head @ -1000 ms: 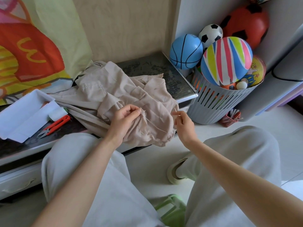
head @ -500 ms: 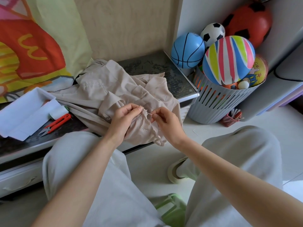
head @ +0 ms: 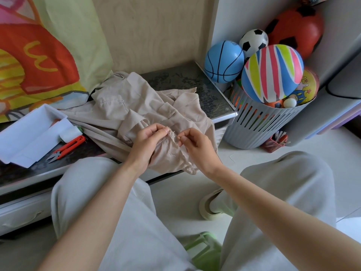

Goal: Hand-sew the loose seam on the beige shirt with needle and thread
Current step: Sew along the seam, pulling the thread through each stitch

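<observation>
The beige shirt (head: 136,112) lies crumpled on a low dark table (head: 195,81) and hangs over its front edge. My left hand (head: 148,143) pinches the frayed seam edge (head: 171,133) between thumb and fingers. My right hand (head: 195,145) pinches a thin needle (head: 176,136), whose tip touches the seam. Short pale thread ends dangle from the cloth below the seam.
Red thread snips (head: 66,147), a white thread spool (head: 71,132) and a white tray (head: 29,133) lie on the table's left part. A grey basket (head: 261,124) full of balls stands on the floor to the right. My knees flank a green stool (head: 203,249).
My right hand moved left from the shirt's hanging edge to the seam, bringing the needle against the cloth. My left hand stayed on the seam.
</observation>
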`<state>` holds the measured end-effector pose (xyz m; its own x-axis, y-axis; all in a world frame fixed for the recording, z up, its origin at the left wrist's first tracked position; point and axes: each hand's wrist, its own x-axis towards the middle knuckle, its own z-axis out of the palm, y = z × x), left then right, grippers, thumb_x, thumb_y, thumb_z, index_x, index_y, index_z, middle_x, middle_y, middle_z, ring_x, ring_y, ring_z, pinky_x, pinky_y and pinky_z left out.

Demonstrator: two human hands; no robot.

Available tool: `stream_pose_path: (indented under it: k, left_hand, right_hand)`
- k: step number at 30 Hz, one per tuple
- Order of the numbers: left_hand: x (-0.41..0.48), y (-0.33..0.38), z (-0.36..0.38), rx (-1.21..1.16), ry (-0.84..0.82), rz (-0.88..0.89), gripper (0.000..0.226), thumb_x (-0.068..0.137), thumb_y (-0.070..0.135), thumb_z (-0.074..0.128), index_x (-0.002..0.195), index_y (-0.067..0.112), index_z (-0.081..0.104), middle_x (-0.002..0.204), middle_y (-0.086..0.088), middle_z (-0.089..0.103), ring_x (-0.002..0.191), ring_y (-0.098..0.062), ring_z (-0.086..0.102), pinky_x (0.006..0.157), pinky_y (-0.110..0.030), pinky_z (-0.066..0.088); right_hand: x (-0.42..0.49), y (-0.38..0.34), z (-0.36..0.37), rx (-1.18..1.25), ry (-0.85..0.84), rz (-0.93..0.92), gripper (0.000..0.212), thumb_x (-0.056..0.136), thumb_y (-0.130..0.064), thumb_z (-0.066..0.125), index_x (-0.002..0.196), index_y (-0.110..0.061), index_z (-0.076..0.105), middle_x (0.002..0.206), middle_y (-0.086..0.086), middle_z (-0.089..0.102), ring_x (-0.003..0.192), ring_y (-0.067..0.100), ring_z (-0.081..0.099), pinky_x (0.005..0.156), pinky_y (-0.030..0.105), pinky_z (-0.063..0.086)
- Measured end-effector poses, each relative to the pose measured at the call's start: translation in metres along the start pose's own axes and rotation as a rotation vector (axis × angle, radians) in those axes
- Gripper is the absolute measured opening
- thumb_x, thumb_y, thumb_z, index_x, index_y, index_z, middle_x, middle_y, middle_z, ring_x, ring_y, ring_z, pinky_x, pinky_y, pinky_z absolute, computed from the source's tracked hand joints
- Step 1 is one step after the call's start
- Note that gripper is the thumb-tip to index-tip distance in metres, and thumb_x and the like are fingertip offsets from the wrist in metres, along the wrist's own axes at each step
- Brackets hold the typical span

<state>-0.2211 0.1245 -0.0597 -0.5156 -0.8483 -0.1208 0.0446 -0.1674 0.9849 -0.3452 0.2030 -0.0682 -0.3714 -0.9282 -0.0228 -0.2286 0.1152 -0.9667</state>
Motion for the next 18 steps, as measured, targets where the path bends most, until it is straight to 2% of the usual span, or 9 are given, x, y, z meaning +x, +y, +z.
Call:
stream_pose_path:
  k: [5, 7, 11, 13, 18]
  left_hand:
    - [-0.0007, 0.0012, 0.0018, -0.058, -0.013, -0.049, 0.024, 0.094, 0.006, 0.049, 0.071, 0.01, 0.052, 0.055, 0.007, 0.056, 0.052, -0.001, 0.053, 0.053, -0.013, 0.043]
    - [-0.0009, 0.0015, 0.0015, -0.077, -0.026, -0.055, 0.022, 0.095, 0.004, 0.048, 0.074, 0.011, 0.052, 0.057, 0.007, 0.057, 0.055, -0.002, 0.054, 0.056, -0.013, 0.044]
    - [0.0013, -0.0011, -0.0033, -0.065, -0.046, 0.027, 0.021, 0.094, 0.002, 0.048, 0.083, 0.018, 0.054, 0.074, 0.001, 0.053, 0.071, -0.008, 0.051, 0.071, -0.019, 0.041]
    - [0.0022, -0.0037, -0.0043, -0.085, -0.089, 0.035, 0.023, 0.095, 0.002, 0.046, 0.083, 0.019, 0.057, 0.076, 0.003, 0.056, 0.075, -0.009, 0.052, 0.076, -0.021, 0.042]
    - [-0.0003, -0.0029, -0.0009, -0.075, -0.142, 0.015, 0.024, 0.098, 0.003, 0.04, 0.085, 0.013, 0.058, 0.072, 0.006, 0.062, 0.07, -0.005, 0.058, 0.071, -0.017, 0.048]
  right_hand:
    - [-0.0008, 0.0006, 0.0027, 0.045, -0.002, 0.015, 0.015, 0.097, -0.004, 0.046, 0.089, -0.01, 0.057, 0.069, -0.009, 0.057, 0.053, -0.007, 0.048, 0.059, 0.008, 0.036]
    - [-0.0011, 0.0021, 0.0037, 0.071, -0.003, 0.025, 0.017, 0.097, -0.003, 0.046, 0.087, -0.011, 0.057, 0.067, -0.011, 0.056, 0.053, -0.006, 0.048, 0.059, 0.009, 0.036]
    - [-0.0006, 0.0033, 0.0058, 0.102, 0.003, 0.048, 0.021, 0.097, -0.002, 0.046, 0.083, -0.013, 0.056, 0.052, -0.022, 0.054, 0.05, -0.006, 0.047, 0.056, 0.011, 0.036]
    - [-0.0003, 0.0025, 0.0068, 0.124, 0.004, 0.052, 0.025, 0.097, -0.002, 0.046, 0.08, -0.017, 0.055, 0.049, -0.024, 0.052, 0.048, -0.007, 0.047, 0.054, 0.011, 0.036]
    - [0.0011, 0.0035, 0.0086, 0.164, 0.014, 0.072, 0.023, 0.097, -0.003, 0.046, 0.081, -0.017, 0.055, 0.045, -0.023, 0.048, 0.045, -0.003, 0.041, 0.051, 0.011, 0.033]
